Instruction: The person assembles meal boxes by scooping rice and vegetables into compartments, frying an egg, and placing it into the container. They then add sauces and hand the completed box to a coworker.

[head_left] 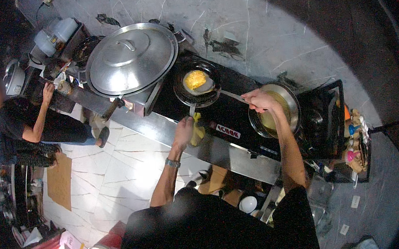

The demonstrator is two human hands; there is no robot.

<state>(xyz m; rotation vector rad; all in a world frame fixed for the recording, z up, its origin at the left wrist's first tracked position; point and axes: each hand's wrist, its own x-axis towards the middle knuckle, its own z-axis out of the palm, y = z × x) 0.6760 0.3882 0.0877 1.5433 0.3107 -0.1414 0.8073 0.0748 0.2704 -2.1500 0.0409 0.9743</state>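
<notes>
Fingers of the left hand (182, 130) gripped the frying pan (185, 94) by its handle; those of the right hand (261, 100) gripped a spatula (232, 95). Frying or turning appeared in hand — the next move seemed to call for a steady pan. The yellow food (196, 79) lay in the pan, at the blade, beyond the left fingers.

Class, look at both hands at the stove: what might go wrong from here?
The turner in the right hand meets the yellow food, which could tear or slide. The right forearm crosses above the metal pot and might knock it. A tug by the left hand on the pan handle could shift the pan.
</notes>
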